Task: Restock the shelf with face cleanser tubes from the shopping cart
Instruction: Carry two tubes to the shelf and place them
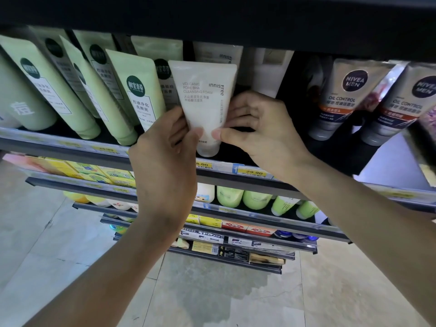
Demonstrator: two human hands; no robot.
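A white Innisfree cleansing foam tube stands cap-down on the dark shelf, tilted slightly left. My left hand holds its lower left side, thumb on the front. My right hand pinches its lower right side, thumb in front and fingers curled behind. More white tubes of the same brand stand behind it. The shopping cart is out of view.
Pale green tubes lean in rows to the left. Nivea Men tubes stand at the right, with a dark gap between them and my right hand. Yellow price tags line the shelf edge. Lower shelves hold bottles and boxes above a tiled floor.
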